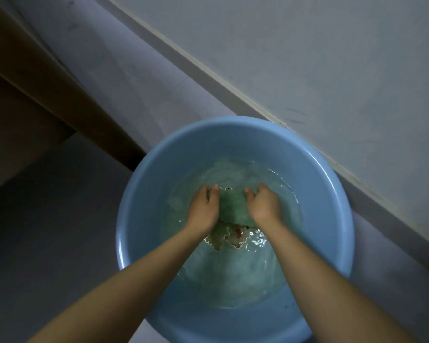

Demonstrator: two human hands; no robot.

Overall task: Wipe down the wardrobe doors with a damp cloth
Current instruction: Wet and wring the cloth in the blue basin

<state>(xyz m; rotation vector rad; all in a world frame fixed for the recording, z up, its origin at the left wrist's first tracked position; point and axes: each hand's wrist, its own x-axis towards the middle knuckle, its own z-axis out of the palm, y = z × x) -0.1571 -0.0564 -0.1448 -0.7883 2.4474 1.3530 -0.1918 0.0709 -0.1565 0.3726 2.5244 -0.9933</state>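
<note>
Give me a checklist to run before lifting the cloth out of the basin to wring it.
1. Left hand grips the cloth: ok.
2. Right hand grips the cloth: ok.
3. Cloth soaked: ok, it lies in the water.
4. Basin steady on the floor: cannot tell.
5. Hands over the basin so drips fall inside: ok.
6. Wardrobe doors within reach: cannot tell.

You look down on the basin [144, 194], which stands on the floor [47, 231]. In the basin lies water, and the cloth [233, 206] lies in that water near the basin's middle. Your left hand [204, 207] sits on the cloth's left side, your right hand [264, 206] on its right. Behind the basin, touching its far rim, runs the wall [332, 58]. Left of the basin stands a piece of furniture [22, 95].
</note>
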